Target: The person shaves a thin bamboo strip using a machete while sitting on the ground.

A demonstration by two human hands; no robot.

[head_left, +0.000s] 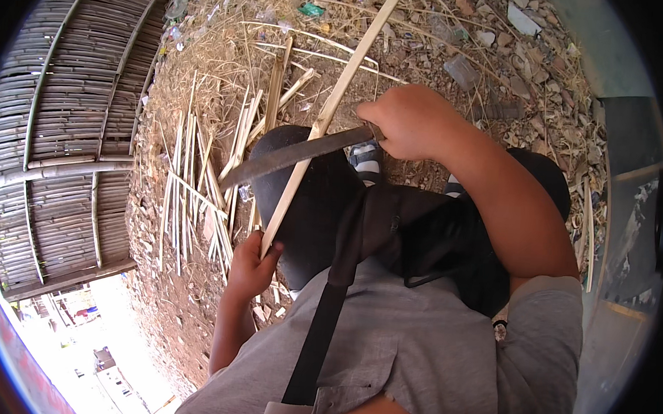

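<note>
A long, pale bamboo strip (350,69) slants from the top of the view down across my left knee. My left hand (252,269) is closed round its lower end. In my right hand (403,121) is the handle end of a long, dark-bladed knife (297,155), its fingers wrapped round it. The blade lies across the strip above my knee, and its tip points left. From this angle I cannot tell how deep the edge sits in the bamboo. The handle itself is mostly hidden by my fist.
Several split bamboo strips (186,201) lie on the dirt to the left. A slatted bamboo panel (78,77) stands at the far left. Rubble and dry leaves (522,75) cover the ground at upper right, with a clear plastic container (462,70) among them. A grey wall (623,220) runs along the right.
</note>
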